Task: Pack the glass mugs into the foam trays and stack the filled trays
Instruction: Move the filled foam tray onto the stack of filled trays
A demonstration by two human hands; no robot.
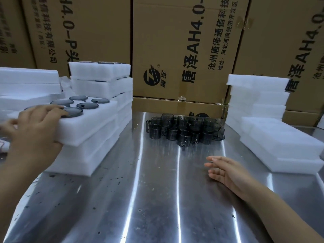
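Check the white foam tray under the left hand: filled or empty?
Filled: dark glass mugs occupy every visible pocket of the foam tray; left hand hides others.

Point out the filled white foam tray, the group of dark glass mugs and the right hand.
filled white foam tray (91,122): head view, bare front wall.
group of dark glass mugs (184,140): head view, frontmost mug's side.
right hand (229,172): head view, middle of hand.

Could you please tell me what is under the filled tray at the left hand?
More white foam trays are stacked beneath the filled tray, resting on the steel table. What they contain is covered.
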